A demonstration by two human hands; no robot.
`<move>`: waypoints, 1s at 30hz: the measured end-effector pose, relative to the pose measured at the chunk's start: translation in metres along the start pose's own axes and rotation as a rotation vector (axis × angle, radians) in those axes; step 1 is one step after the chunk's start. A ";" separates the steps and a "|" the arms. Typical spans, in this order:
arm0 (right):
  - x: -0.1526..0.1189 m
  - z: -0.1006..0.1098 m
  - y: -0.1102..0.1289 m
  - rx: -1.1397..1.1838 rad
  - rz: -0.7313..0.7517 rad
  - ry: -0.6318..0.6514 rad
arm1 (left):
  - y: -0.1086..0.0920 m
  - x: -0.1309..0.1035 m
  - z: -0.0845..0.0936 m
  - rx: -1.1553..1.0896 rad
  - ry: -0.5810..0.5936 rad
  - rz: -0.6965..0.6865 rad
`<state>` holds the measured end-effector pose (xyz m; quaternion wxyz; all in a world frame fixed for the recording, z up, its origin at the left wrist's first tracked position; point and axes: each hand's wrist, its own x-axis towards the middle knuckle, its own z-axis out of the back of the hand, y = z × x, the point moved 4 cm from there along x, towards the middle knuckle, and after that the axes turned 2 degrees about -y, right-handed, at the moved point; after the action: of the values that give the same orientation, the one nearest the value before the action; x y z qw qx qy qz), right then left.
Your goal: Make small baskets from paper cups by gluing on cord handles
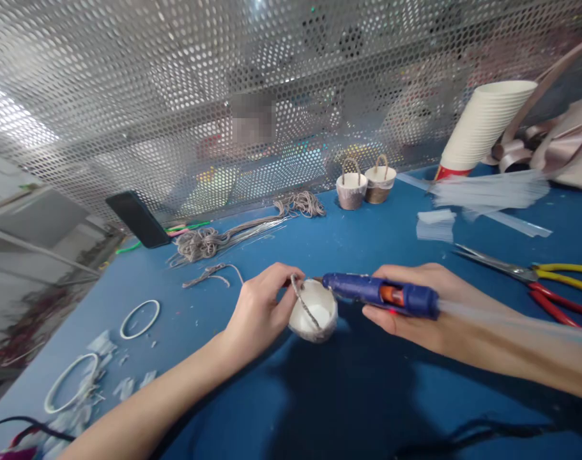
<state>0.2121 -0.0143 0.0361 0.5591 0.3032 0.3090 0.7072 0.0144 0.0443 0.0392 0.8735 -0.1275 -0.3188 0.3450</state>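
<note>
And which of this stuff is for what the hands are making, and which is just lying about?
Seems part of it:
- blue glue gun in the right hand
- small cord-handled cup in the left hand
- grey cord, probably

Probably just lying about:
- black phone
- white rings

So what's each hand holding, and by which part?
The left hand holds the small cup at its rim, by the handle; the right hand grips the glue gun toward its rear.
</note>
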 end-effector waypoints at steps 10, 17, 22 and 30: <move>0.022 0.008 0.031 -0.298 0.266 0.193 | 0.000 -0.001 -0.001 -0.002 0.016 -0.049; 0.043 0.013 0.050 -0.418 0.240 0.300 | 0.001 -0.001 -0.002 0.013 0.023 -0.073; 0.053 0.012 0.054 -0.333 0.203 0.296 | -0.001 -0.002 -0.003 0.026 -0.004 -0.081; 0.049 0.008 0.054 -0.182 -0.148 0.221 | -0.001 -0.005 -0.002 0.051 -0.054 -0.033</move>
<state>0.1766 0.0242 0.0867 0.5973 0.1482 0.3248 0.7182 0.0135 0.0400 0.0358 0.8731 -0.0908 -0.3353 0.3420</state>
